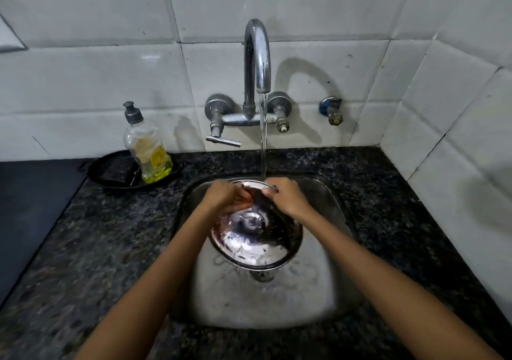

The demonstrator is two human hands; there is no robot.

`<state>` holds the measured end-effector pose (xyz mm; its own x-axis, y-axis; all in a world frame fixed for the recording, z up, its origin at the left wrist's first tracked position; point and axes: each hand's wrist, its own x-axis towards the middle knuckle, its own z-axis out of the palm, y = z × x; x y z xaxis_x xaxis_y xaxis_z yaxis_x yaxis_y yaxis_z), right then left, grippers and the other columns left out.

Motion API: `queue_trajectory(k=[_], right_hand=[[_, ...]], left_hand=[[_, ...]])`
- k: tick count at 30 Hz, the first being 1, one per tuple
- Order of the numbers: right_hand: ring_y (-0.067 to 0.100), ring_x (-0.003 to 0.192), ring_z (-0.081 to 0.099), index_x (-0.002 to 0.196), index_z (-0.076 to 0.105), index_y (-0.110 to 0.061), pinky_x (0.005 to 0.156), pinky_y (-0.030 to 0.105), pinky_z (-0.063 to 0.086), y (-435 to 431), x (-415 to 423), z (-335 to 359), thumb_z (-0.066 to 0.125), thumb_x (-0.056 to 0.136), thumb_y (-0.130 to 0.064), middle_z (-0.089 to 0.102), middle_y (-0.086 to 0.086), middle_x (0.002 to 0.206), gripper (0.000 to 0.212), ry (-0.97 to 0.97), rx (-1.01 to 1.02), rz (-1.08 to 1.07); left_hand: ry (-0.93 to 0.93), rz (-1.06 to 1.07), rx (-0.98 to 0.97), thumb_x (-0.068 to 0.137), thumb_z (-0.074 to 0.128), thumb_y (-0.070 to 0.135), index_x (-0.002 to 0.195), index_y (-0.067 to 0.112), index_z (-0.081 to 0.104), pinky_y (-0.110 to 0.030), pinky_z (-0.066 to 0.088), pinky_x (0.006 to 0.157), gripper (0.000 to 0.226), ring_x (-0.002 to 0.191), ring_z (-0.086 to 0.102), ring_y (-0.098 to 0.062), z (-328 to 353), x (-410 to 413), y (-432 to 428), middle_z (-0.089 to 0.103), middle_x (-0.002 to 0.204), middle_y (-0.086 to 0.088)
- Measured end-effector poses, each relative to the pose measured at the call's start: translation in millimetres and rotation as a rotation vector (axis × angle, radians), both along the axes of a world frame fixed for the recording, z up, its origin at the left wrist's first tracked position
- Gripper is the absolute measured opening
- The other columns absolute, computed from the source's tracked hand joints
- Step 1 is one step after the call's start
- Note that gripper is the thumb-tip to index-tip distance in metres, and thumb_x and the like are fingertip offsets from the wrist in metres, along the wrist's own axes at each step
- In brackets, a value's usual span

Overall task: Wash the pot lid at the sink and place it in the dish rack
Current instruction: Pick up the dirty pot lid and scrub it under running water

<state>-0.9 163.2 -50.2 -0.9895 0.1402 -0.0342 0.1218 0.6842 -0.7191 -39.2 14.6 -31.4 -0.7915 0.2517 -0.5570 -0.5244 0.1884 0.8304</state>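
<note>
A round steel pot lid point(256, 237) is held tilted over the steel sink point(327, 290), its shiny face toward me. My left hand point(225, 197) grips the lid's far rim on the left. My right hand point(286, 197) grips the same rim on the right. Water runs from the curved tap point(257, 54) in a thin stream that lands on the lid's top edge between my hands. The drain is partly hidden under the lid. No dish rack is in view.
A nearly empty bottle of yellow dish soap point(146, 149) stands in a black pan point(110, 174) on the dark granite counter point(97, 235) left of the sink. A tap lever point(223, 140) juts out below the spout. White tiled walls close the back and right.
</note>
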Motion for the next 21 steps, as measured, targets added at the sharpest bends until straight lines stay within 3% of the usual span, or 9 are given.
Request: queue_trajectory(k=[3, 6, 9, 11, 13, 15, 16, 19, 21], right_hand=[[0.022, 0.083, 0.058, 0.083, 0.066, -0.005, 0.068, 0.031, 0.04, -23, -18, 6, 0.054, 0.088, -0.015, 0.068, 0.022, 0.089, 0.017, -0.073, -0.089, 0.08], [0.021, 0.078, 0.058, 0.084, 0.068, -0.008, 0.07, 0.032, 0.042, -28, -29, 15, 0.053, 0.089, -0.015, 0.069, 0.017, 0.086, 0.017, -0.08, -0.156, 0.114], [0.012, 0.061, 0.046, 0.056, 0.053, -0.018, 0.061, 0.026, 0.035, -10, -24, 26, 0.051, 0.09, -0.012, 0.054, 0.001, 0.062, 0.034, -0.073, -0.238, 0.083], [0.015, 0.061, 0.047, 0.055, 0.05, -0.017, 0.062, 0.025, 0.036, 13, -17, 27, 0.049, 0.09, -0.01, 0.051, 0.0, 0.061, 0.036, -0.077, -0.307, 0.008], [0.013, 0.059, 0.044, 0.058, 0.052, -0.014, 0.058, 0.024, 0.035, 39, -10, 25, 0.047, 0.091, -0.006, 0.049, 0.001, 0.061, 0.034, -0.049, -0.372, -0.073], [0.012, 0.062, 0.041, 0.064, 0.055, -0.006, 0.057, 0.024, 0.032, 61, -2, 23, 0.045, 0.09, -0.001, 0.045, 0.004, 0.064, 0.028, 0.005, -0.472, -0.166], [0.012, 0.063, 0.041, 0.068, 0.056, -0.001, 0.056, 0.024, 0.033, 70, 2, 22, 0.045, 0.089, 0.001, 0.044, 0.006, 0.065, 0.024, 0.022, -0.531, -0.214], [0.012, 0.057, 0.044, 0.056, 0.048, -0.01, 0.054, 0.024, 0.035, 92, 12, 9, 0.044, 0.087, 0.004, 0.043, 0.005, 0.062, 0.034, 0.027, -0.594, -0.343], [0.022, 0.076, 0.055, 0.075, 0.061, -0.015, 0.069, 0.033, 0.043, 96, 16, -1, 0.05, 0.088, -0.01, 0.055, 0.012, 0.077, 0.017, 0.001, -0.328, -0.375]], left_hand=[[0.457, -0.176, -0.467, 0.076, 0.067, 0.01, 0.071, -0.001, 0.069, -0.032, 0.058, 0.072, 0.013, 0.072, 0.07, -0.024, 18, -5, 5, 0.071, 0.068, -0.016], [0.806, -0.058, -0.712, 0.072, 0.067, 0.013, 0.08, 0.011, 0.075, -0.033, 0.053, 0.071, 0.011, 0.083, 0.069, -0.029, 30, -5, -6, 0.074, 0.083, -0.017], [0.898, -0.012, -0.812, 0.073, 0.07, 0.022, 0.102, 0.012, 0.065, -0.04, 0.046, 0.089, 0.031, 0.107, 0.056, -0.037, 18, -19, -26, 0.062, 0.111, -0.017], [0.81, -0.03, -0.859, 0.08, 0.065, 0.029, 0.114, 0.005, 0.055, -0.043, 0.039, 0.095, 0.043, 0.115, 0.048, -0.039, -1, -24, -37, 0.052, 0.119, -0.021], [0.632, -0.057, -0.63, 0.087, 0.057, 0.027, 0.108, 0.002, 0.055, -0.035, 0.045, 0.082, 0.033, 0.099, 0.058, -0.03, -19, -20, -41, 0.056, 0.104, -0.021], [0.321, -0.116, -0.218, 0.093, 0.048, 0.027, 0.095, 0.01, 0.058, -0.028, 0.052, 0.062, 0.02, 0.067, 0.063, -0.016, -33, -3, -37, 0.059, 0.083, -0.011], [0.195, -0.136, -0.067, 0.094, 0.045, 0.028, 0.092, 0.015, 0.058, -0.029, 0.054, 0.058, 0.019, 0.061, 0.061, -0.013, -40, 3, -34, 0.06, 0.078, -0.008], [0.156, -0.163, 0.087, 0.094, 0.046, 0.021, 0.091, 0.018, 0.059, -0.03, 0.055, 0.053, 0.013, 0.055, 0.059, -0.012, -46, 13, -19, 0.064, 0.068, 0.001], [0.183, -0.126, 0.086, 0.093, 0.047, 0.016, 0.085, 0.017, 0.058, -0.024, 0.052, 0.045, 0.013, 0.045, 0.058, -0.007, -39, 13, -9, 0.063, 0.058, 0.006]])
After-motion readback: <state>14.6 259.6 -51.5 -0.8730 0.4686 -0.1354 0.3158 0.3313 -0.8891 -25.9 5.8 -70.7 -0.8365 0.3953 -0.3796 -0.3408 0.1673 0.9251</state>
